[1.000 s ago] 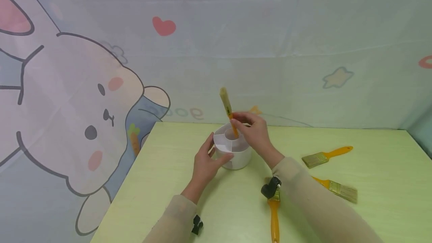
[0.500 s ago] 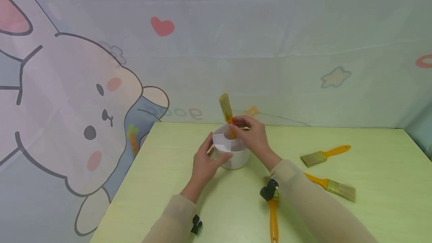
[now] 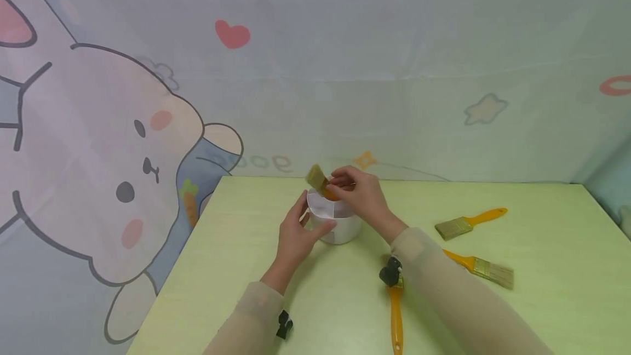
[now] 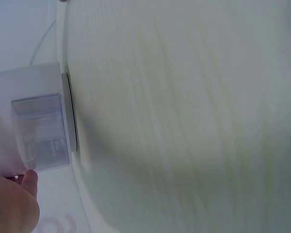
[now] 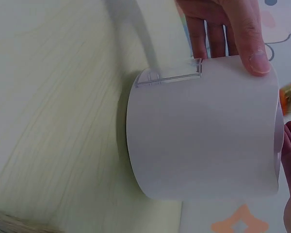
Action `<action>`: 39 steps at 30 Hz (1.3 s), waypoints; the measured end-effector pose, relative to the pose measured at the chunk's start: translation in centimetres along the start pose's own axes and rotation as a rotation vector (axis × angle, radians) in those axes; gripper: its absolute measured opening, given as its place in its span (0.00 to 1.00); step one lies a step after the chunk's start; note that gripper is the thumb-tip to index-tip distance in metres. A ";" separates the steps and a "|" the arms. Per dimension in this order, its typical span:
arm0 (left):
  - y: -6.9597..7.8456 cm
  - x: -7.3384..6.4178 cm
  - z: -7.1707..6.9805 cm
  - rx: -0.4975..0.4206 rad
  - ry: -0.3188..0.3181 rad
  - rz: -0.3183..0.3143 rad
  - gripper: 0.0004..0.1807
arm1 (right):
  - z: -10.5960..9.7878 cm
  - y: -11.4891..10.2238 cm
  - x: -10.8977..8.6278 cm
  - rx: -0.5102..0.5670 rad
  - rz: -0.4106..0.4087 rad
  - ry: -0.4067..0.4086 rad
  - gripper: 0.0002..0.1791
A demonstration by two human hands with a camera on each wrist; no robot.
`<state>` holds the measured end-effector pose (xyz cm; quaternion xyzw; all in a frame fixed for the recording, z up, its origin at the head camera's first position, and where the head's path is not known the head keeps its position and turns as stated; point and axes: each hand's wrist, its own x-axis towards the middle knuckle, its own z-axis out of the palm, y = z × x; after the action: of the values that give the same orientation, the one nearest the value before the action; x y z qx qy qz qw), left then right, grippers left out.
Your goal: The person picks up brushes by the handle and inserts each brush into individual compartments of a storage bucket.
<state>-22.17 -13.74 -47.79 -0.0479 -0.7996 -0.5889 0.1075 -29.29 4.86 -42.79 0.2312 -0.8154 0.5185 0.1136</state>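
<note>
A round white pen holder (image 3: 340,230) with divided compartments stands upright near the table's back edge. My left hand (image 3: 296,237) grips its left side, thumb across the front; a clear drawer (image 4: 41,133) shows in the left wrist view. My right hand (image 3: 362,193) is above the holder's right rim, fingertips pinching a paintbrush (image 3: 317,176). The brush leans left, bristles up, its orange handle down in the holder's central compartment. The right wrist view shows the holder's plain wall (image 5: 208,131) and part of the brush (image 5: 290,98); the exact finger contact is partly hidden.
On the right of the pale green table (image 3: 197,300) lie two more paintbrushes, the farther brush (image 3: 455,227) and the nearer brush (image 3: 493,273). A third brush (image 3: 396,316) lies below the right forearm. Behind the table hangs a printed cloth (image 3: 394,70).
The paintbrush has gone lower into the pen holder and tilted further left, my right hand staying close to it. My left hand keeps its grip. The head view has shifted slightly.
</note>
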 end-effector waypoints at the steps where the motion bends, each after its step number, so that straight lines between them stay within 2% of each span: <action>1: 0.0 0.0 0.0 0.002 -0.003 -0.001 0.54 | -0.1 0.0 0.0 -0.008 -0.004 -0.009 0.16; 13: -0.3 0.2 0.4 0.010 -0.015 -0.003 0.54 | -1.5 -0.1 -0.2 -0.013 0.006 -0.046 0.18; 18: -0.3 0.3 0.4 0.010 -0.014 -0.008 0.54 | -3.0 -0.5 -0.2 -0.012 -0.002 -0.081 0.20; 27: -0.1 0.2 0.3 -0.003 0.001 -0.008 0.54 | -6.2 -0.6 -0.8 -0.070 0.005 -0.137 0.25; 39: -0.2 0.3 0.0 0.004 0.004 -0.017 0.54 | -8.6 0.0 -2.0 -0.122 0.048 -0.247 0.34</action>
<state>-22.52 -13.82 -47.94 -0.0398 -0.8009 -0.5884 0.1040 -28.01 13.14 -39.88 0.2661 -0.8586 0.4380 0.0137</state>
